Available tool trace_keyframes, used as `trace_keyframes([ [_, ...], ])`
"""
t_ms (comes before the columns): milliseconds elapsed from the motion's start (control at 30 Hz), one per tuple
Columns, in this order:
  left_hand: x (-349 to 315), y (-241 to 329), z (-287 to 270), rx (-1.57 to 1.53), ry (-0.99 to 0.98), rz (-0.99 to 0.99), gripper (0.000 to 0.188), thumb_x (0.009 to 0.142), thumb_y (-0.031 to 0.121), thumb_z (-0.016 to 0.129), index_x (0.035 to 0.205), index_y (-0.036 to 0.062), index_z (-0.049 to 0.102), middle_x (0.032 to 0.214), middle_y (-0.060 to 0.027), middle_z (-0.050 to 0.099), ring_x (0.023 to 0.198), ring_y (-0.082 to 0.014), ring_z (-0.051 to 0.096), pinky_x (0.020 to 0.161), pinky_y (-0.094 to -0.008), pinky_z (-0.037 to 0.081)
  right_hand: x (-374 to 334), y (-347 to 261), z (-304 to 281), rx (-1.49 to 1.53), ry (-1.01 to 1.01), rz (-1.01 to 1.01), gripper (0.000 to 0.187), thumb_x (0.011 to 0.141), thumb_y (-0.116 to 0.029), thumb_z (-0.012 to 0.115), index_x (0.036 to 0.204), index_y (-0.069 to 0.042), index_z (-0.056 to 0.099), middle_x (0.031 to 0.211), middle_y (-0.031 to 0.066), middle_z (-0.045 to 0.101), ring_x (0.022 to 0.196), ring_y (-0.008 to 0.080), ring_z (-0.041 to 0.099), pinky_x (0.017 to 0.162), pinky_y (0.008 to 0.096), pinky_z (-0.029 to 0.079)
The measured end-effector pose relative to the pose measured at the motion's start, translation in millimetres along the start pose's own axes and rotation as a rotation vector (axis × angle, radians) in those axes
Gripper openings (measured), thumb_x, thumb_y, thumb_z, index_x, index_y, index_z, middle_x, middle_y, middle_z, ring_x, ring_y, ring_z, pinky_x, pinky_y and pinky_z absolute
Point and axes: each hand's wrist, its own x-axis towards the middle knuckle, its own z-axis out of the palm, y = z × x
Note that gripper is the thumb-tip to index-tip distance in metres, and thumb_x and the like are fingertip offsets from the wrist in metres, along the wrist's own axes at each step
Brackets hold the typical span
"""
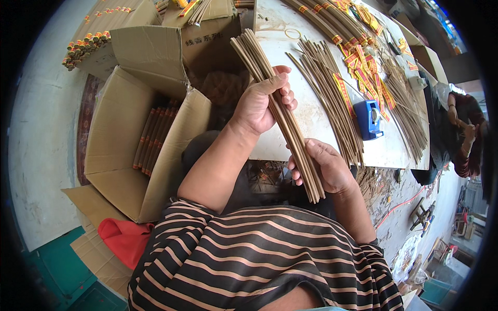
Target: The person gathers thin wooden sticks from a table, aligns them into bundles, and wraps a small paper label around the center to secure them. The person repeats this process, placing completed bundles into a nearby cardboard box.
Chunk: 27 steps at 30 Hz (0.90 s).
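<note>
**Stick bundle (289, 127) held with no band visible**

The bundle is gripped by the left hand (258, 103) toward its far end and the right hand (330, 167) toward its near end, by the surface (270, 145). If either grip were loosened, sticks could be spilled. Some fingers are hidden behind it.
</note>
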Motion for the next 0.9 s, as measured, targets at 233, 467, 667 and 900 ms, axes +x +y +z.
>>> trace_keyframes([
  [233, -3.1, -0.6, 11.2, 0.083, 0.156, 0.074, 0.028, 0.082, 0.006, 0.060, 0.109, 0.0040, 0.051, 0.077, -0.0108, 0.059, 0.066, -0.0177, 0.056, 0.063, -0.0323, 0.050, 3.3, 3.3, 10.5, -0.250, 0.113, -0.072, 0.029, 0.085, -0.013, 0.064, 0.107, 0.002, 0.052, 0.073, 0.0048, 0.059, 0.058, 0.0095, 0.056, 0.051, 0.0204, 0.048],
  [467, -1.3, -0.6, 0.2, 0.191, 0.110, 0.006, 0.028, 0.079, -0.001, 0.057, 0.106, 0.0027, 0.051, 0.086, -0.0165, 0.062, 0.079, -0.0260, 0.062, 0.074, -0.0395, 0.053, 5.0, 2.8, 15.3, -0.471, 0.259, -0.105, 0.025, 0.084, -0.014, 0.065, 0.098, 0.001, 0.052, 0.069, 0.0013, 0.055, 0.057, 0.0068, 0.053, 0.051, 0.0196, 0.046],
  [667, -3.9, 1.4, 10.2, 0.150, 0.152, -0.023, 0.037, 0.070, -0.004, 0.050, 0.108, -0.0015, 0.049, 0.095, -0.0213, 0.060, 0.087, -0.0308, 0.062, 0.084, -0.0450, 0.052, 1.1, 2.8, 6.9, -0.212, 0.103, -0.070, 0.029, 0.093, -0.027, 0.051, 0.101, 0.000, 0.051, 0.079, 0.0082, 0.059, 0.064, 0.0131, 0.058, 0.058, 0.0246, 0.050],
  [900, -2.4, 2.5, 3.2, -0.014, 0.069, -0.028, 0.048, 0.063, -0.004, 0.046, 0.111, -0.0036, 0.048, 0.098, -0.0239, 0.059, 0.091, -0.0340, 0.061, 0.090, -0.0458, 0.049, 1.8, 3.8, 0.6, -0.029, 0.049, -0.014, 0.041, 0.097, -0.035, 0.036, 0.108, 0.001, 0.050, 0.086, 0.0159, 0.062, 0.071, 0.0198, 0.062, 0.063, 0.0291, 0.053],
])
